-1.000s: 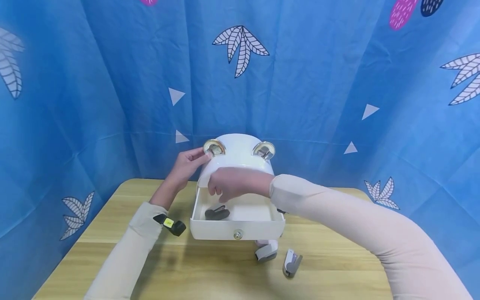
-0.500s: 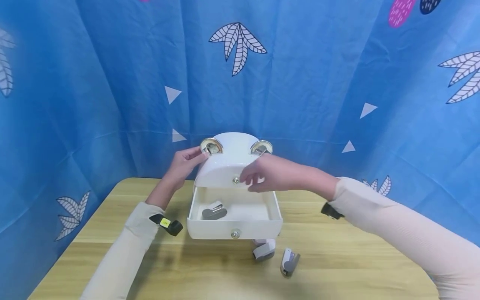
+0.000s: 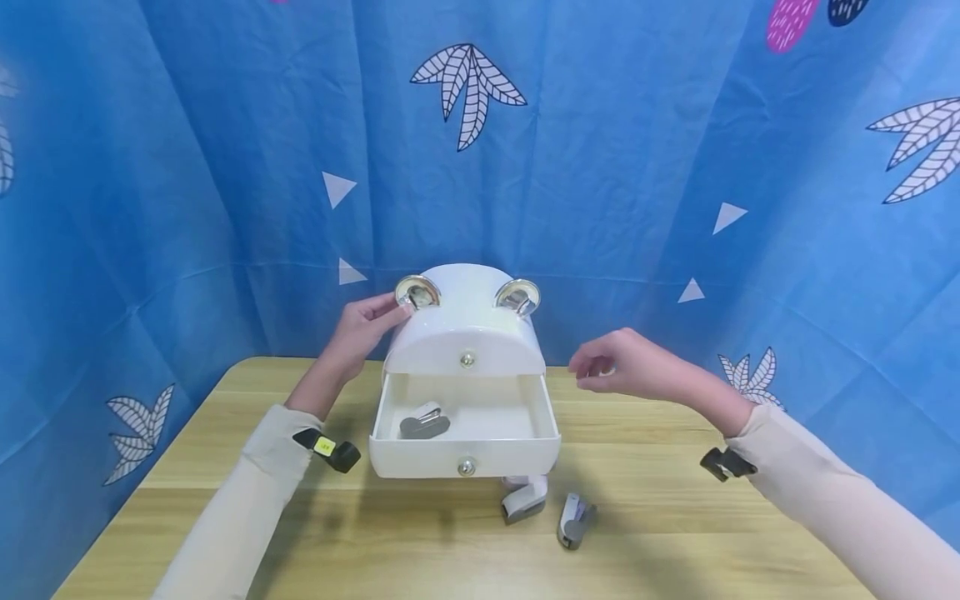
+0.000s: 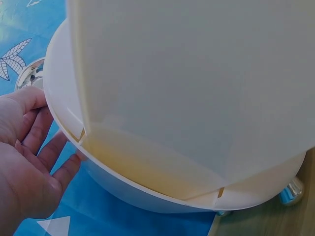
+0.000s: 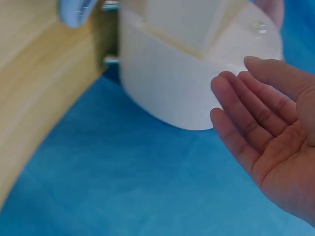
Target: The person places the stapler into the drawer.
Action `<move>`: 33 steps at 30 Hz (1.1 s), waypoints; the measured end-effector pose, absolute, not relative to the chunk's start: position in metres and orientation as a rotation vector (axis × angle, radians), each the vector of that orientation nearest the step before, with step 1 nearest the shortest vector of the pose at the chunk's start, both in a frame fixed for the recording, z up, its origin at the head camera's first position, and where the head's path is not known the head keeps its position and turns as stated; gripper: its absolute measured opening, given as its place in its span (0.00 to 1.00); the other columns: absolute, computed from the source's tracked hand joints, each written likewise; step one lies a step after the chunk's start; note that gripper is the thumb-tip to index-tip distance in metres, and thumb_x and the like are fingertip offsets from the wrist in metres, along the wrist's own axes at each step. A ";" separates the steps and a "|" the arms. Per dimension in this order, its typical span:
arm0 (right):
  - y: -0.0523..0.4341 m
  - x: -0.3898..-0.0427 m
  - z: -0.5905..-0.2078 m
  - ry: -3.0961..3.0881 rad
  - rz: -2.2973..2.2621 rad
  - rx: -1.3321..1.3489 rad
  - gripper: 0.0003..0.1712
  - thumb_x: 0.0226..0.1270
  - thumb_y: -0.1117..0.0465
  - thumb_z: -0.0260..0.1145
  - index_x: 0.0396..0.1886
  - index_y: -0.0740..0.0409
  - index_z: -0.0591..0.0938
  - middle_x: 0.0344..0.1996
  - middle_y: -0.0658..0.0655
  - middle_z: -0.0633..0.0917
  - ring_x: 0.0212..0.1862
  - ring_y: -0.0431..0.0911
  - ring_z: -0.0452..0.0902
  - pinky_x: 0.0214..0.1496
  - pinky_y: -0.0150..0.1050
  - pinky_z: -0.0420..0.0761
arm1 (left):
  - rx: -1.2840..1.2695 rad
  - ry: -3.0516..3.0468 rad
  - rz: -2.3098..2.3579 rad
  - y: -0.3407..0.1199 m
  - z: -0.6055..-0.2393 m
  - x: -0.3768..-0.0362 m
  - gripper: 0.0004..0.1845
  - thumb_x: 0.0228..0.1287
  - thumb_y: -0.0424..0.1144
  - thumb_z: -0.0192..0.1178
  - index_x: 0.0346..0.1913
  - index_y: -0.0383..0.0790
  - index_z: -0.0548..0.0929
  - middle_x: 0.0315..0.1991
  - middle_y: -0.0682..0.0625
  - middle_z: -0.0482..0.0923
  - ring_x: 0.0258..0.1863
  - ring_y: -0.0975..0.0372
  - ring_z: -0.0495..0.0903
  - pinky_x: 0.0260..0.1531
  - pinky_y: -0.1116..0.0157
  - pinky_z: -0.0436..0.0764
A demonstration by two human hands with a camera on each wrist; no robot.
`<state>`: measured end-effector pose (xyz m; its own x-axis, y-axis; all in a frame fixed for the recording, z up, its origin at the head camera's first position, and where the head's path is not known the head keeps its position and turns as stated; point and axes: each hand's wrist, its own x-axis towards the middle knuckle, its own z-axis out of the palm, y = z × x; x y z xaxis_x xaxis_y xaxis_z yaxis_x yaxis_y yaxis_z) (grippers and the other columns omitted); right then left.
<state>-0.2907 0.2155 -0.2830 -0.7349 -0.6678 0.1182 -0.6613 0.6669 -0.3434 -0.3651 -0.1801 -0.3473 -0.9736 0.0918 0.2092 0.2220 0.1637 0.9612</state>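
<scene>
The white drawer box (image 3: pixel 465 333) stands at the back middle of the tabletop (image 3: pixel 675 525), against the blue patterned cloth (image 3: pixel 225 167). It is domed on top, with two shiny round ears (image 3: pixel 417 292) at its upper corners and a small metal knob (image 3: pixel 467 360) on its closed upper front. Its lower drawer (image 3: pixel 465 454) is pulled out toward the person and has its own knob on the front panel. One grey stapler (image 3: pixel 423 423) lies inside the drawer at its left side.

The left hand (image 3: pixel 363 329) rests against the box's upper left side, fingertips touching the shell just below the left ear, fingers fairly straight rather than wrapped around anything. The right hand (image 3: pixel 626 367) hangs in the air to the right of the box, apart from it, fingers loosely relaxed and holding nothing.

On the tabletop in front of the drawer lie two more small staplers: a pale pink and grey one (image 3: pixel 522 498) just under the drawer's right front corner, and a white and grey one (image 3: pixel 574 520) just beside it to the right.

The left wrist view shows the box's pale back panel and rim up close, with the left hand (image 4: pixel 29 162) laid flat by the rim and fingers extended. The right wrist view shows the right hand's (image 5: pixel 268 142) open palm, empty, with the box's curved side behind it and not touching it.
</scene>
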 end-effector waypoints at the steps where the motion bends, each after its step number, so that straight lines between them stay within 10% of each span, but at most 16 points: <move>1: 0.218 -0.292 -0.289 2.852 -0.563 -1.122 0.08 0.64 0.66 0.72 0.42 0.57 0.89 0.35 0.48 0.91 0.36 0.36 0.85 0.42 0.33 0.87 | -0.314 -2.318 -1.941 -0.180 -0.347 -0.365 0.28 0.72 0.44 0.62 0.71 0.37 0.75 0.70 0.38 0.74 0.74 0.48 0.69 0.75 0.46 0.65; 17: 0.219 -0.317 -0.384 2.627 -0.575 -1.154 0.18 0.59 0.71 0.73 0.51 0.61 0.87 0.47 0.59 0.90 0.46 0.53 0.88 0.49 0.50 0.88 | -0.288 -2.342 -1.937 -0.184 -0.345 -0.361 0.28 0.73 0.45 0.62 0.71 0.38 0.74 0.71 0.39 0.73 0.75 0.48 0.67 0.76 0.45 0.63; 33: 0.206 -0.327 -0.417 2.587 -0.575 -1.239 0.20 0.53 0.71 0.74 0.47 0.54 0.88 0.44 0.52 0.91 0.47 0.45 0.87 0.56 0.44 0.86 | -0.309 -2.328 -1.944 -0.182 -0.346 -0.362 0.28 0.72 0.45 0.62 0.71 0.37 0.74 0.69 0.38 0.75 0.74 0.48 0.69 0.75 0.46 0.65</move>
<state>-0.3268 0.2060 -0.4171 -0.6219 -0.7827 -0.0250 -0.6984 0.5688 -0.4344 -0.3616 -0.1820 -0.3461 -0.9751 0.0952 0.2004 0.2142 0.1680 0.9622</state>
